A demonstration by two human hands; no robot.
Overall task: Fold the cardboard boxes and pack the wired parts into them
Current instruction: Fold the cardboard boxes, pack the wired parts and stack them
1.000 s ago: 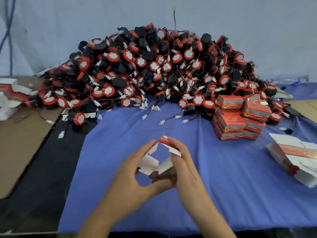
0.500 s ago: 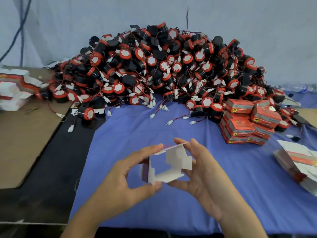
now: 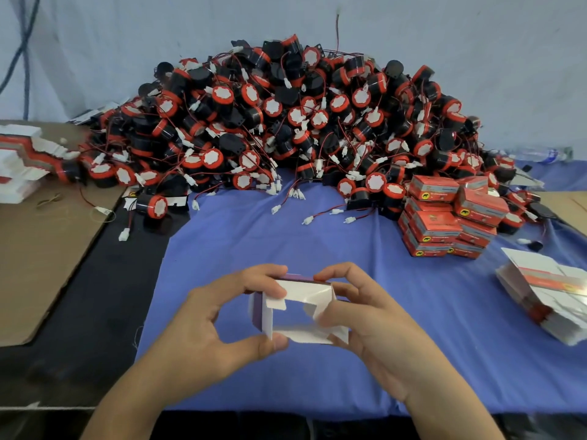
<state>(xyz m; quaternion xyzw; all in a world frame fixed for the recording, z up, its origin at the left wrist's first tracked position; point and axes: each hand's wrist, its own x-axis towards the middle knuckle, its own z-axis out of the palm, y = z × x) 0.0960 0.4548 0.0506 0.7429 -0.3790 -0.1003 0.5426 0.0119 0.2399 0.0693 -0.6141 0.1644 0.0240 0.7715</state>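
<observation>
Over the near edge of the blue cloth (image 3: pixel 317 236), the left hand (image 3: pixel 209 325) and right hand (image 3: pixel 374 325) pinch a half-folded cardboard box (image 3: pixel 305 290) between thumbs and fingers, its white inside towards me. Beyond the grip to the right stand packed red boxes (image 3: pixel 444 223), with flat box blanks (image 3: pixel 540 293) further right. Straight past the grip rises the heap of wired parts (image 3: pixel 286 122). Far left, more blanks (image 3: pixel 19 160) lie on brown cardboard sheet (image 3: pixel 41 249).
</observation>
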